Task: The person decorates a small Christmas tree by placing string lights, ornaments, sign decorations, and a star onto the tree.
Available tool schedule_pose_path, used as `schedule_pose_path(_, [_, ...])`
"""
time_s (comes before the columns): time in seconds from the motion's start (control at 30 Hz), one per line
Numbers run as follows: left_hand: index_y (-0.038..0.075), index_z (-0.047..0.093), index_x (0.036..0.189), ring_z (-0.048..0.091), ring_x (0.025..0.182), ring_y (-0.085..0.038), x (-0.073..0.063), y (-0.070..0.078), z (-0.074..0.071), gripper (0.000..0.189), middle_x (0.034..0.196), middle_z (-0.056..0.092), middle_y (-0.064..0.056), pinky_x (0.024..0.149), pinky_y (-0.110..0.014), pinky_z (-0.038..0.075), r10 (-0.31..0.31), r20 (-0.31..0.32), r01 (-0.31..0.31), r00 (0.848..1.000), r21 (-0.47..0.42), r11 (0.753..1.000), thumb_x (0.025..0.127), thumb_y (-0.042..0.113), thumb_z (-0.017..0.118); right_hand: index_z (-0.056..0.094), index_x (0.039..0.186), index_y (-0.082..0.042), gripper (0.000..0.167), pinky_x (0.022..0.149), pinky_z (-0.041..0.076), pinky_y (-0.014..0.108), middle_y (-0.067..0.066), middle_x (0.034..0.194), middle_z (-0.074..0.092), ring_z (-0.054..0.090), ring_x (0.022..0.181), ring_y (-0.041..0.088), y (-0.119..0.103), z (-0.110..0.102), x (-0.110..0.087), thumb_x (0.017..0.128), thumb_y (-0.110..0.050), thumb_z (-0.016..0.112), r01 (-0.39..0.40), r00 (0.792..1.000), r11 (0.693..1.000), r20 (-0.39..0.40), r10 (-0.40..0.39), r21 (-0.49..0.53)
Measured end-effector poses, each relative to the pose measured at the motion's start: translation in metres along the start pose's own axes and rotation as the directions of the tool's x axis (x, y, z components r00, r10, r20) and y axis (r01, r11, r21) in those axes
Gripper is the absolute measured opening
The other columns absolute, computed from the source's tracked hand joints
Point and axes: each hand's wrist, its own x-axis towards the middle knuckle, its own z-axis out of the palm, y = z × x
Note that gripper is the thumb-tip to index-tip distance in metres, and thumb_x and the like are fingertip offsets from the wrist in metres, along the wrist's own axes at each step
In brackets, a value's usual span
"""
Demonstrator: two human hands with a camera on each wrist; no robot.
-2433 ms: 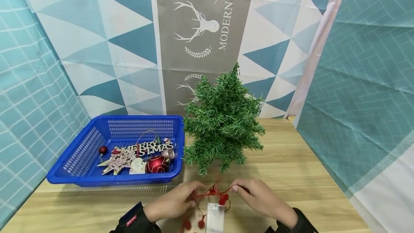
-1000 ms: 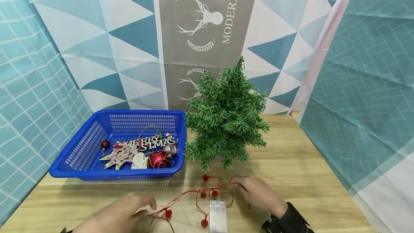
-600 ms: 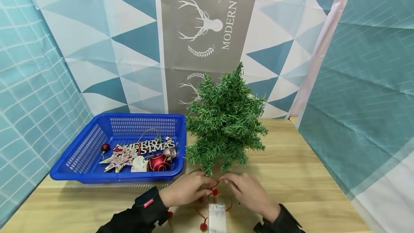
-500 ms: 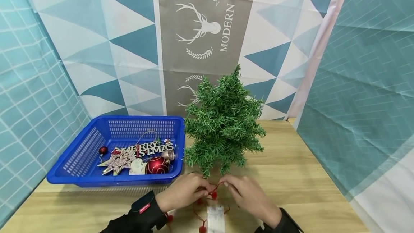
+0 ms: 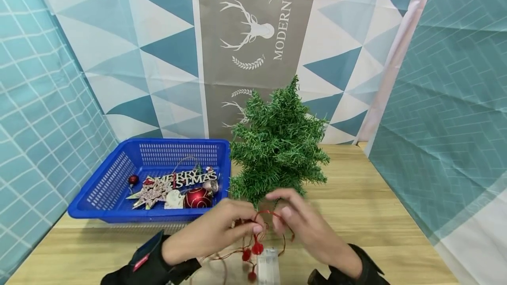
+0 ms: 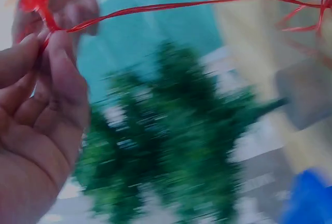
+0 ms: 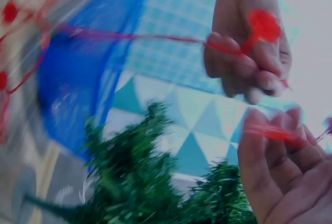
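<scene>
My left hand [image 5: 222,228] pinches a red cord strung with fuzzy pom-poms between thumb and fingers; one red pom-pom [image 5: 257,248] hangs just below the pinch. From there the cord [image 6: 171,7] stretches taut across the left wrist view. Facing it, my right hand [image 5: 303,228] has its index finger extended and thumb apart, with a loop of the cord lying across its fingers [image 7: 254,156], blurred. Below both hands a clear whitish box [image 5: 268,267] lies on the table, more pom-poms [image 5: 251,276] beside it. The green artificial tree [image 5: 279,148] stands right behind the hands.
At the left, a blue plastic basket [image 5: 148,215] holds a red ball ornament [image 5: 198,198], a glittery star [image 5: 154,192] and a Merry Christmas sign [image 5: 194,179]. Patterned cloth [image 5: 166,69] hangs behind the wooden table [image 5: 368,214].
The left hand first swung left, drawing the cord out, then came back beside the right hand. Both have since risen slightly, lifting the cord; the right hand's fingers have spread from their pinch.
</scene>
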Motion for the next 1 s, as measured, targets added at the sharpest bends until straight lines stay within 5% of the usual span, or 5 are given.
schedule_pose_path(0.2, [0.003,0.068,0.099,0.055,0.071,-0.005,0.018,0.031,-0.024,0.012,0.086,0.065,-0.002,0.062,-0.022,0.048,0.132,-0.196,-0.145,0.972,-0.054,0.988,0.091,-0.001,0.059,0.027,0.146,0.003,0.044,0.104,0.036,0.043,0.019,0.139,0.046,0.046,0.125,0.03,0.027,-0.008,-0.011,0.104,-0.01,0.029,-0.033,0.994,0.953,0.109,0.0,0.302])
schedule_pose_path(0.27, [0.001,0.067,0.101,0.057,0.074,-0.006,0.023,0.036,-0.028,0.013,0.087,0.065,-0.003,0.064,-0.024,0.05,0.131,-0.242,-0.153,0.962,-0.076,0.985,0.092,-0.002,0.058,0.039,0.14,0.001,0.039,0.102,0.038,0.04,0.015,0.133,0.053,0.049,0.122,0.024,-0.013,0.006,0.002,0.101,-0.003,0.039,-0.071,0.986,0.97,0.166,0.033,0.231])
schedule_pose_path(0.5, [-0.002,0.068,0.1,0.058,0.069,-0.012,0.022,0.037,-0.04,0.013,0.087,0.066,-0.008,0.061,-0.025,0.047,0.14,-0.453,-0.206,0.88,-0.098,0.974,0.093,-0.001,0.057,0.054,0.11,0.006,0.022,0.066,0.049,0.031,0.024,0.086,0.054,0.051,0.072,0.03,0.001,0.025,-0.01,0.102,0.003,0.033,-0.162,0.963,0.925,0.26,0.073,0.343])
schedule_pose_path(0.8, [0.0,0.069,0.1,0.066,0.071,-0.014,-0.016,0.028,-0.052,0.019,0.084,0.067,-0.005,0.062,-0.024,0.053,-0.066,-0.567,-0.047,0.821,-0.182,0.982,0.093,-0.008,0.053,0.062,0.11,-0.015,0.016,0.081,0.05,0.032,-0.003,0.101,0.064,0.06,0.096,0.01,0.008,0.003,-0.04,0.098,-0.01,0.053,-0.243,0.951,0.963,0.169,0.26,-0.118])
schedule_pose_path(1.0, [-0.006,0.068,0.101,0.067,0.068,-0.015,-0.033,0.018,-0.064,0.019,0.083,0.068,-0.007,0.06,-0.022,0.053,-0.2,-0.72,-0.021,0.664,-0.285,0.958,0.096,-0.007,0.049,0.066,0.105,-0.014,0.016,0.07,0.052,0.028,-0.002,0.095,0.067,0.062,0.086,0.008,0.011,-0.022,-0.058,0.099,-0.012,0.051,-0.275,0.944,0.946,0.138,0.3,-0.174])
